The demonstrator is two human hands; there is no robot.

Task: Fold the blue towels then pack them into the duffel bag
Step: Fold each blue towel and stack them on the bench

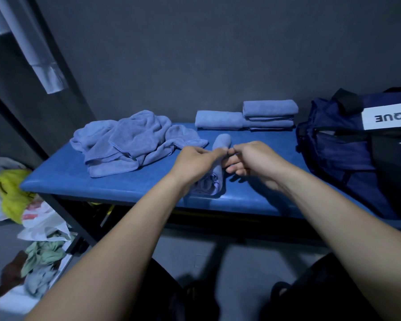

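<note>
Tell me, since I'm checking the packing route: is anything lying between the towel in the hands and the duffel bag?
Nothing visible does. The bench top between the towel that both hands hold and the duffel bag is bare; the folded towels lie farther back by the wall.

Rolled blue towel (219, 158), crumpled pile (130, 140) (unfolded), folded stack (267, 114), duffel bag (347, 149)

Arms: bare to past the elbows, no sleeves in view.
Left hand (196, 162): bare, no glove.
Right hand (252, 162): bare, no glove.
Legs: dark trousers.
</note>
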